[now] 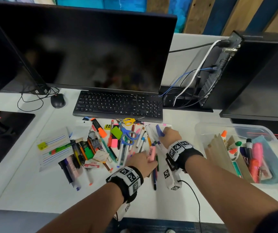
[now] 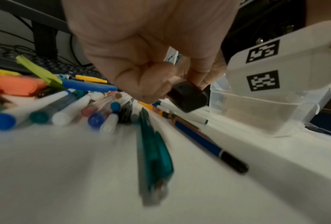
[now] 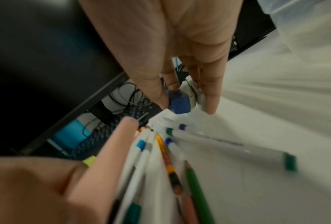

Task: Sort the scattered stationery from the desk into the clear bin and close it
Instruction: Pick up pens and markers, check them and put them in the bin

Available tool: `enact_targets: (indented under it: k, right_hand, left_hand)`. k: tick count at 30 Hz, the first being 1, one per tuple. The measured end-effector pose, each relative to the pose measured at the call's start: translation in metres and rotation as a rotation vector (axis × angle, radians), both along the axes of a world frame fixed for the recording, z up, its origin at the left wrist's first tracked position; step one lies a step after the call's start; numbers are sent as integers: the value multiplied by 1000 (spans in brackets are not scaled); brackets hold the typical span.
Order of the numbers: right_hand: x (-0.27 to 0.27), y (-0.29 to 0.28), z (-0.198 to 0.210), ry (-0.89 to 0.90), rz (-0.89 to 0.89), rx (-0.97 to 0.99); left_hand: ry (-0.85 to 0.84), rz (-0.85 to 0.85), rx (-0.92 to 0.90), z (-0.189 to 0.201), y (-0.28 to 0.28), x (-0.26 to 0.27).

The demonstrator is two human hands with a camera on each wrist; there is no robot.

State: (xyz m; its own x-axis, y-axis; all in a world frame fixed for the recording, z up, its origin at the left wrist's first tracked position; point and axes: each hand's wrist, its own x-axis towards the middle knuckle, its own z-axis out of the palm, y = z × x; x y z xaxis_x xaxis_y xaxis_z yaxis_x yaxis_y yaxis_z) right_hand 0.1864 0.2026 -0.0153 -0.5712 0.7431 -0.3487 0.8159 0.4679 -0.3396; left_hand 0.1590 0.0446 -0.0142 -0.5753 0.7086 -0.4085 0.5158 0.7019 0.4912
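Both hands are down in the heap of stationery (image 1: pixel 111 145) spread on the white desk (image 1: pixel 34 190) in front of the black keyboard (image 1: pixel 118 105). The left hand (image 1: pixel 142 163) has its fingers curled around a pink eraser (image 1: pixel 151 153) at the heap's five o'clock edge; the wrist view also shows a small black block (image 2: pixel 187 98) pinched at its fingertips, though it is too blurred to name. The right hand (image 1: pixel 170 136), at the heap's three o'clock side, pinches a marker with a blue cap (image 1: pixel 159 131) between thumb and fingers, with white markers (image 3: pixel 199 136) fanned out beneath it. The only print I can read is "ERASER" in red on a small white box (image 1: pixel 93 164) at six o'clock in the heap; the pink eraser carries lettering too small to make out. The clear bin (image 1: pixel 235 130) sits open at three o'clock from the pile, near the right forearm, already holding glue bottles, markers and card dividers. Around the pile lie blue-handled scissors (image 1: pixel 129 135), smaller yellow scissors (image 1: pixel 129 121), an orange highlighter (image 1: pixel 99 127) and a lined card (image 1: pixel 54 147) at nine o'clock. A dark monitor (image 1: pixel 84 47) stands behind the keyboard, a mouse (image 1: pixel 57 100) at its ten o'clock, and a black computer box (image 1: pixel 222 71) trailing cables at two o'clock.
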Motion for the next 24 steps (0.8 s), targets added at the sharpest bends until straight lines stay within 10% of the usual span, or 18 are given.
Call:
enact_targets:
  k: [12,24]
  right_hand:
    - [57,16,88,628,-32,-195]
    - [176,92,121,760,-213,-160]
  left_hand:
    - [-69,41,324,48,44,28]
    - [-60,32,642,76,99,87]
